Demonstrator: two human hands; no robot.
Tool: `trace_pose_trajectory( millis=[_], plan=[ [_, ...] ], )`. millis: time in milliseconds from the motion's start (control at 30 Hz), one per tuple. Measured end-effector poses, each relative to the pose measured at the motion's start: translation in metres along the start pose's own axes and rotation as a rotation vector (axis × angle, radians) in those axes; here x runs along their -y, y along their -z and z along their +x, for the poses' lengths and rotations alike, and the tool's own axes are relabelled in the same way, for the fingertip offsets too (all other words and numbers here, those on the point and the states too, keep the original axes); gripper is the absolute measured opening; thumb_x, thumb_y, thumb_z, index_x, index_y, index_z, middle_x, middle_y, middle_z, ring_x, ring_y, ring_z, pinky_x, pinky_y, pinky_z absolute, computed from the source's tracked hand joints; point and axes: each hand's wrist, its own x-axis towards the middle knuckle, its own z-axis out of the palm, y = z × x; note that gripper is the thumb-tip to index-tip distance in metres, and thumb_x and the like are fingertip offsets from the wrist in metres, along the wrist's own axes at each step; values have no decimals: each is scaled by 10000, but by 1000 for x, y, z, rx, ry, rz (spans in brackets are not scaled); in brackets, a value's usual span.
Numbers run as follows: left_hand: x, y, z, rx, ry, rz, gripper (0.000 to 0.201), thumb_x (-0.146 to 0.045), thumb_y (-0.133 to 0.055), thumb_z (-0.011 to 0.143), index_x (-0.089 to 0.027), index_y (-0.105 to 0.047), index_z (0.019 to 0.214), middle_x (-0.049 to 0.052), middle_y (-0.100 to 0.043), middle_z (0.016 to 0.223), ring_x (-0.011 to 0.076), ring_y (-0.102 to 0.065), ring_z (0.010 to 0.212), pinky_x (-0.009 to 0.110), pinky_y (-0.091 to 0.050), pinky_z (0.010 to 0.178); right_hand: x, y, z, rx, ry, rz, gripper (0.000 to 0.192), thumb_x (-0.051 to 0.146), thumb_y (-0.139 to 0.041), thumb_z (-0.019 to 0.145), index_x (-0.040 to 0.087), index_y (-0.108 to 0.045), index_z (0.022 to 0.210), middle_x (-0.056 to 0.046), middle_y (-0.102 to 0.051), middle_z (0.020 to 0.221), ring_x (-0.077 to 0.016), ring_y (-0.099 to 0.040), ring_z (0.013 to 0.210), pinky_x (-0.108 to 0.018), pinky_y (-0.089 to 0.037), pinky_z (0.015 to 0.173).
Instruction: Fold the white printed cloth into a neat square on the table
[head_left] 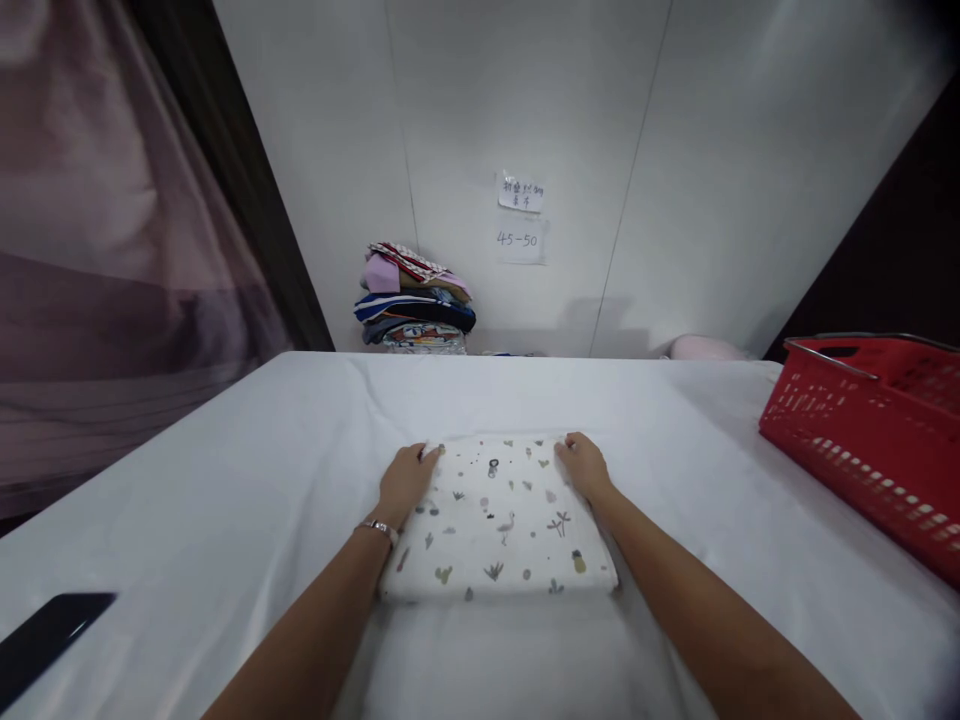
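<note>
A folded white cloth printed with small plants, palm trees and birds lies flat on the white-covered table. At its far left corner, my left hand is closed on the edge, thumb on top. My right hand pinches the far right corner in the same way. A metal band circles my left wrist. The fingers beneath the cloth's edge are hidden on both sides.
A red plastic basket with metal handles stands at the right. A dark phone-like slab lies at the near left. Behind the table, a pile of folded fabrics rests against the wall, near two handwritten paper notes. A pink curtain hangs at left.
</note>
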Motion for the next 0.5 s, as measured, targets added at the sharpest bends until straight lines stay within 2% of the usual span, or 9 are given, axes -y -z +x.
trace_pose_trajectory(
  millis=[133,233,333,433,500],
  plan=[
    [0,-3,-1,2,-10,33,494,-480,-364,863,-171,-535,1209,119,-542,1251,261,-508,1131,337,-383,911,-7,-6,6,-43,-12,79,218,373,-447,817,199,-576,790,-21,-642,822,-166,-561,756,-256,-384,674],
    [0,-3,-1,1,-16,39,488,-474,-379,861,-175,-525,1218,115,-543,1253,257,-502,1139,324,-377,906,-11,-8,9,-19,-56,78,236,374,-451,810,187,-595,818,-36,-653,804,-182,-579,747,-268,-400,673],
    [-2,0,0,24,-3,28,497,-491,-392,850,-173,-524,1208,117,-537,1263,250,-513,1126,314,-379,894,-14,-8,9,2,-61,76,305,358,-453,815,164,-589,1006,-69,-666,922,-195,-601,829,-276,-417,719],
    [-7,5,3,66,41,9,549,-541,-391,833,-153,-515,1201,135,-556,1237,258,-528,1109,322,-381,894,-16,-5,7,70,-44,37,492,406,-455,825,135,-489,1234,-112,-649,1051,-220,-605,936,-302,-429,790],
    [-12,7,4,110,84,-5,597,-604,-386,811,-138,-539,1150,156,-585,1191,285,-541,1094,348,-388,884,-17,-4,4,124,-17,-31,594,449,-470,818,112,-435,1305,-148,-618,1133,-252,-583,1025,-331,-424,846]
  ],
)
